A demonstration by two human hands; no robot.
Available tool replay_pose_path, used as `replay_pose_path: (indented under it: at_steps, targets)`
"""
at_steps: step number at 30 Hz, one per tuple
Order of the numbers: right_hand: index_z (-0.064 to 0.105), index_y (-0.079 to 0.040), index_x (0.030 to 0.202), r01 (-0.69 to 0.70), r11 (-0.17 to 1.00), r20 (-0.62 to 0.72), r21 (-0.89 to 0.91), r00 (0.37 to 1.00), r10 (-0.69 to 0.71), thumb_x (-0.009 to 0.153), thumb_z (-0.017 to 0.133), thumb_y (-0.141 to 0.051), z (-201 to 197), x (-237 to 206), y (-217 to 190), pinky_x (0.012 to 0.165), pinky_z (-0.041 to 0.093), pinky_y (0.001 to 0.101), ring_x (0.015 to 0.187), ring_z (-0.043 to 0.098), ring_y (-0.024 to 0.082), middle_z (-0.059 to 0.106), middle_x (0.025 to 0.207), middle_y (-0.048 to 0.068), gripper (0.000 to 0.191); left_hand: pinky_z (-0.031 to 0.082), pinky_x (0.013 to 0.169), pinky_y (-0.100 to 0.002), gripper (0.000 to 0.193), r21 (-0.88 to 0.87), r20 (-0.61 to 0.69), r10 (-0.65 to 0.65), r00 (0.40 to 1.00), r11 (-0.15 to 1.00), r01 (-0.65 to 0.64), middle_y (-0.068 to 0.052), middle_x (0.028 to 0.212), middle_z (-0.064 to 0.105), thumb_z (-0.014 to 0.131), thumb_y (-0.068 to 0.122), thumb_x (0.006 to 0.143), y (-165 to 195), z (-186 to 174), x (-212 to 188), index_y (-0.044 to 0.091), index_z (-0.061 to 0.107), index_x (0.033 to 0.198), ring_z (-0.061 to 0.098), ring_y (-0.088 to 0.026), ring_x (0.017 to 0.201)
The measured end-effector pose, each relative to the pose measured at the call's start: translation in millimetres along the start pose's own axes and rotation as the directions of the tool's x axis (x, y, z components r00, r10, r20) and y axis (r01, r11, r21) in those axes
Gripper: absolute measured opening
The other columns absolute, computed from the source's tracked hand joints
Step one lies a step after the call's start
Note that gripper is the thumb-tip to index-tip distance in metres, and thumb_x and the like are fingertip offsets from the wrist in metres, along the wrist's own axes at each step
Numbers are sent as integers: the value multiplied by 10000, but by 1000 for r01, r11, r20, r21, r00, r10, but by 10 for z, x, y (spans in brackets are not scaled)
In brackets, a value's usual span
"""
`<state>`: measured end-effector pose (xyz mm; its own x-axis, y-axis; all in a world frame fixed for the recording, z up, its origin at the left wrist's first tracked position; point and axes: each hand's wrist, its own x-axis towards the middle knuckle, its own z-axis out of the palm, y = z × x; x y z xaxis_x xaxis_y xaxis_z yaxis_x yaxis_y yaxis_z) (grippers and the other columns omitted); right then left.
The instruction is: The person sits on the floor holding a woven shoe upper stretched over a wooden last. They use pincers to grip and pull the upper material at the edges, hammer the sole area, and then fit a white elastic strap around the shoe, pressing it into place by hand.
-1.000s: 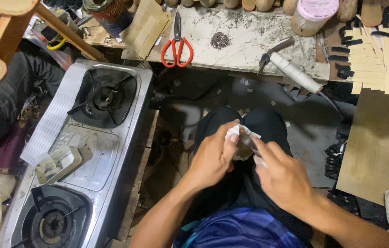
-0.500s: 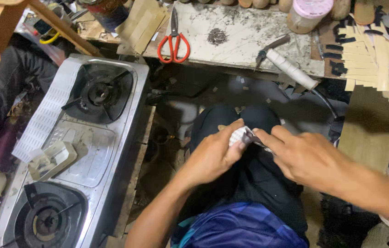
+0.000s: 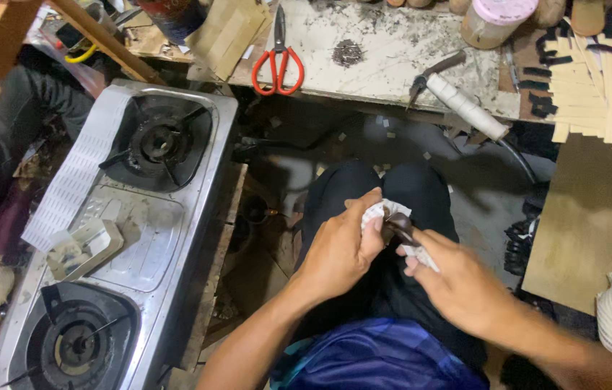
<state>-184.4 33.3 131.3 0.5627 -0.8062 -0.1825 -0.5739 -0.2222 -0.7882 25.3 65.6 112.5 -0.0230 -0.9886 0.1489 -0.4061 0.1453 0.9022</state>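
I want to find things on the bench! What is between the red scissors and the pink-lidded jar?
In the head view, a small dark pile of bits lies on the bench between the red scissors and the pink-lidded jar.

Over the lap, the left hand and right hand pinched a small dark piece wrapped in white cloth; a two-burner gas stove stood left, red-handled scissors lay on the workbench

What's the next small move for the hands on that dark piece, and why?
Probably a short wiping stroke of the cloth along the dark piece. The left hand presses the cloth against it from the left, the right hand pinches its lower end, both over the lap; part of the piece looks bare.
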Motion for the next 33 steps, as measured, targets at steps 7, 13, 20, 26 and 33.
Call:
replay_pose_path:
  at_steps: [7,13,20,26,33]
  targets:
    - [536,-112,1443,259,885,308,-388,941,-141,821,639,-95,-659,23,-207,650,520,466,768,675,366,633,966,109,631,544,855,-533,439,93,96,4,995,996,-13,-252,1413,604,544,242,991,72,151,-83,16,497,1364,669,-500,974]
    - [498,-67,1448,285,739,118,-610,955,-271,751,742,-104,-229,50,-66,553,545,469,639,662,368,575,968,150,740,570,853,-479,529,-53,148,55,987,997,-48,-240,1336,649,531,227,993,-3,-124,10,-7,468,1462,720,-429,947]
    - [521,35,1399,329,795,-300,-509,799,-522,777,690,5,445,59,135,655,557,428,766,671,359,598,946,167,645,569,763,-431,472,-135,145,-91,985,985,111,-223,997,737,479,231,1031,-42,-105,25,11,503,1448,732,-372,781]
    - [619,-35,1329,12,999,-71,-33,997,-14,883,651,-99,318,-178,187,712,567,366,802,746,210,727,965,89,452,559,873,-484,385,49,-9,50,999,998,-49,-259,1248,681,503,170,1043,-121,62,-101,10,497,1394,697,-460,1000]
    - [739,-21,1132,-405,840,536,361,827,169,888,617,-117,-140,-65,366,786,570,288,852,667,96,762,946,3,289,545,931,-516,428,120,37,128,991,984,-131,-275,1375,627,549,154,1004,-82,176,-295,10,490,1402,657,-499,1109]
